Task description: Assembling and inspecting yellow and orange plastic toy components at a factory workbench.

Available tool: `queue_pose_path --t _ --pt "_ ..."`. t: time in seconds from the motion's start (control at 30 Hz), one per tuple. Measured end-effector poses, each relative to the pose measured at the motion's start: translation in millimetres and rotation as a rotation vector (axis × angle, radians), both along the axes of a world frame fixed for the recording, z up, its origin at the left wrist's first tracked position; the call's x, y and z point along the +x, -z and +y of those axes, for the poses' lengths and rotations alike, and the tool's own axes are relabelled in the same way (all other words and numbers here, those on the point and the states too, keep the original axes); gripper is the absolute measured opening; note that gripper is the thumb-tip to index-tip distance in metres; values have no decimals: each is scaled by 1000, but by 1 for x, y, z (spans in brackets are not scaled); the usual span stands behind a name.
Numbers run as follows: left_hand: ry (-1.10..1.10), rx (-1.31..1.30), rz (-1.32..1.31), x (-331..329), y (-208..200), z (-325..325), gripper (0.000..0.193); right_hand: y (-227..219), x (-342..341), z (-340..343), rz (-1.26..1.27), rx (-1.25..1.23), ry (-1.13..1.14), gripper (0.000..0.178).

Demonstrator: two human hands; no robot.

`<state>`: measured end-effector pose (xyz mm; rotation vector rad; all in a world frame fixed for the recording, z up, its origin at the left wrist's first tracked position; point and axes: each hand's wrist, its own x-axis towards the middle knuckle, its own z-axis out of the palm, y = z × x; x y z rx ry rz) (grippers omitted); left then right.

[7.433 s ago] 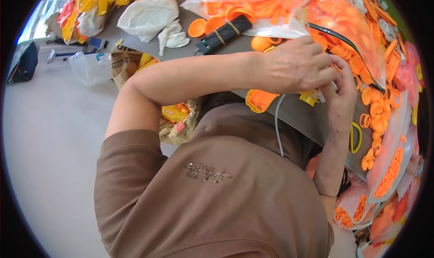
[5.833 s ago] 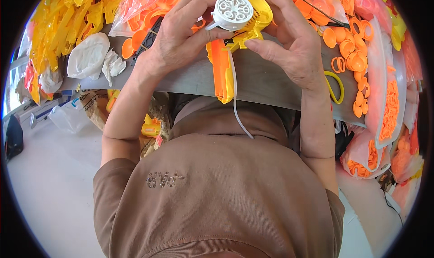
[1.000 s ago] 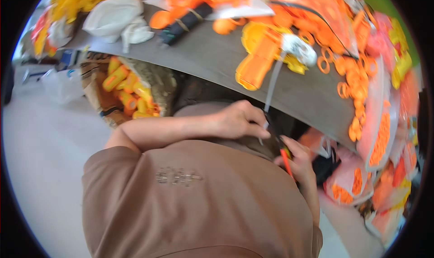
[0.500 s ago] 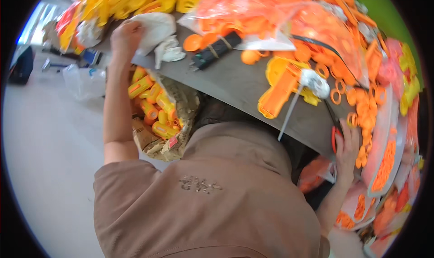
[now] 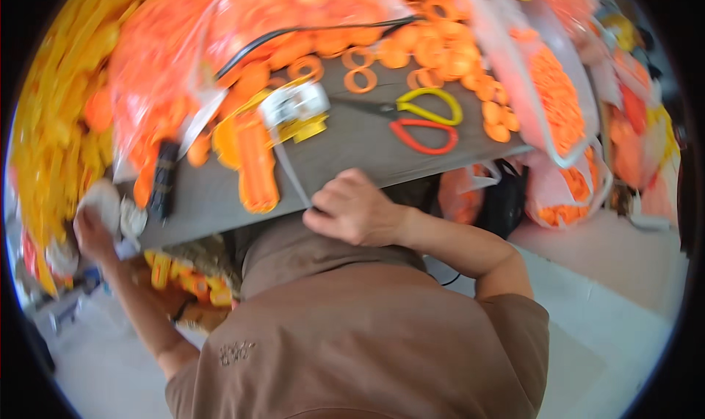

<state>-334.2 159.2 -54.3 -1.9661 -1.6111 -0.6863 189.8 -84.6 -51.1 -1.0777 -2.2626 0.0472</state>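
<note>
At the far left, my left hand (image 5: 92,232) is closed on the edge of a crumpled white cloth (image 5: 101,200). A smaller white scrap (image 5: 133,218) lies beside it. My right hand (image 5: 356,212) is over the table's front edge, fingers curled. The lower end of a thin whitish strip (image 5: 291,171) meets its fingertips; whether they grip it is hidden. That strip runs up to a white wrapped piece (image 5: 295,103) on an orange and yellow plastic part (image 5: 255,165). Scissors (image 5: 426,119) with one yellow and one red handle lie on the table, untouched.
Orange parts in clear bags (image 5: 294,11) and loose orange rings (image 5: 360,80) cover the table's far side. Yellow parts (image 5: 55,118) pile up at left, near a black bundle (image 5: 164,180). A sack of yellow pieces (image 5: 194,283) stands below. Bagged orange parts (image 5: 554,88) are at right.
My right hand has left the scissors, which lie on the table, and moved left to the strip's end. My left hand remains at the white cloth. The whole view has turned rightward.
</note>
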Motion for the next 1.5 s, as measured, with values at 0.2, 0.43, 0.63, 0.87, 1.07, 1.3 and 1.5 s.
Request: queue_pose_path --t 0.2,0.43,0.63,0.87,1.07,1.3,1.5 --pt "-28 -196 7 6 -18 13 25 -3 0 3 -20 71 60 17" --pt "235 157 -80 109 -73 -24 15 -16 6 3 311 33 85 21" --pt "1146 -626 -524 345 -112 -132 41 -62 18 21 662 -33 150 27" --pt "1286 -889 -715 396 -76 -130 22 -105 69 24 595 -363 211 24" --pt "1124 -999 -859 395 -74 -127 16 -134 256 78 212 -169 932 13" --pt "939 -1160 -944 407 -78 -127 9 -58 346 96 -184 -282 1022 13" --pt "1003 -1268 -1189 412 -84 -126 12 -86 364 66 -2 -168 1062 10"
